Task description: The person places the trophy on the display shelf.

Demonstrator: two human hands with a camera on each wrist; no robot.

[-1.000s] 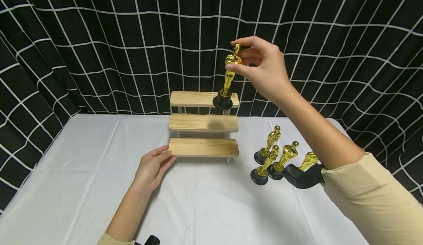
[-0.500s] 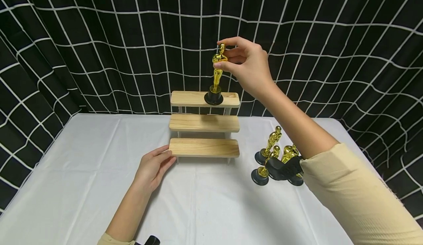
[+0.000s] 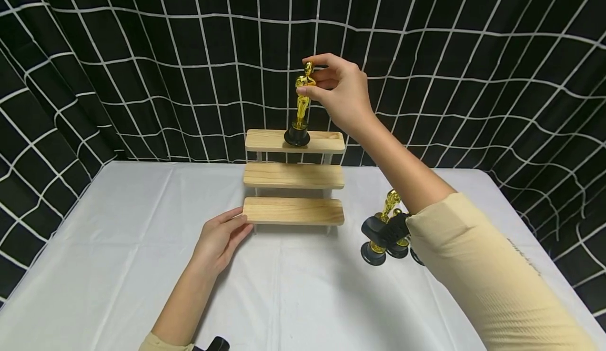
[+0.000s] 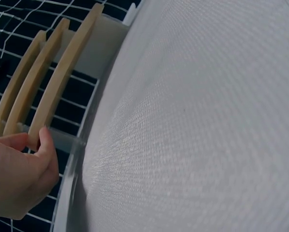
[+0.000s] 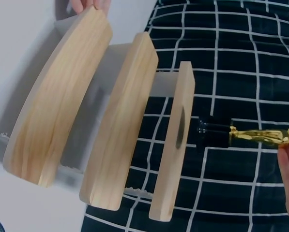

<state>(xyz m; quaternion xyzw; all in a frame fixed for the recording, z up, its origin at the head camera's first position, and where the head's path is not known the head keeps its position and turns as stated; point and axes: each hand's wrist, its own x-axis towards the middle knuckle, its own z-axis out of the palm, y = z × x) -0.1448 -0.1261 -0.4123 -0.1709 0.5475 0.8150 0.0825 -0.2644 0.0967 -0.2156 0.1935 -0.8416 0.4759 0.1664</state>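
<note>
My right hand [image 3: 347, 96] pinches a golden trophy statuette [image 3: 301, 110] by its upper body, between thumb and fingers. The statuette stands upright on a round black base. In the right wrist view a gap shows between that base [image 5: 214, 131] and the top board [image 5: 175, 145] of a three-tier wooden display stand [image 3: 293, 211]. At the other end of things, my left hand [image 3: 220, 240] grips the left end of the lowest board; the left wrist view has thumb and finger [image 4: 46, 140] around its corner.
Several more golden statuettes [image 3: 374, 253] stand on the white tablecloth [image 3: 312, 298] right of the stand, partly hidden by my right forearm and its black wrist strap. A black curtain with a white grid [image 3: 189, 77] hangs behind the table.
My right hand has carried the statuette leftward, from the top board's right end to near its middle, slightly lower at the base. My left hand has stayed put.
</note>
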